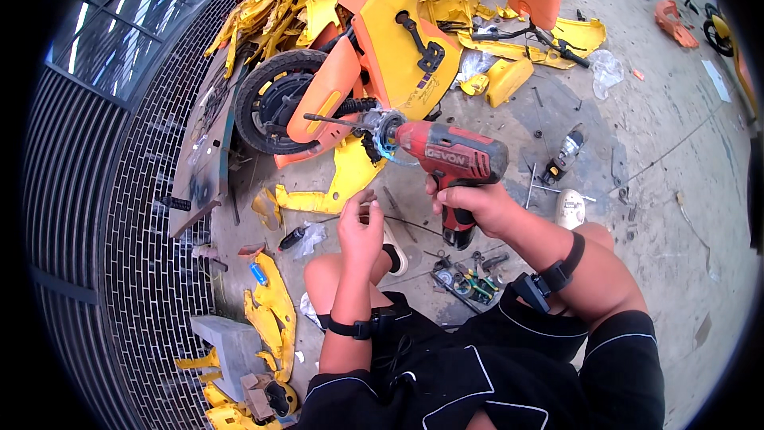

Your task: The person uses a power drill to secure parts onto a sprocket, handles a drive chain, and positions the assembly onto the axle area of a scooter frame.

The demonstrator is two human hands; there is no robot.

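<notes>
From the head cam: the red-and-black cordless drill (477, 155) was up in front of the person's lap, off the floor, nose pointing left toward the yellow scooter (406, 56). The right hand (477, 205) was wrapped around its grip. The left hand (362, 231) hung nearby, below the nose, fingers curled; I couldn't tell if they pinched anything small.

Handling-wise, I'd have guessed the drill was fairly hefty, rigid all over and not that fragile. The grip looked like the right place to hold it, and the dark, rubbery-looking patches probably weren't slippery. A long, skinny metal bit (330, 120) stuck out front, with a messy pale blue wrap (387, 135) around the nose.

Texture stuff: the scooter had smooth, curvy plastic panels, likely light but crackable if forced. Its wheel (253, 99) was chunky black rubber. Thin, oddly shaped loose yellow panels (274, 302) lay on dull, stained grey concrete (676, 199).
</notes>
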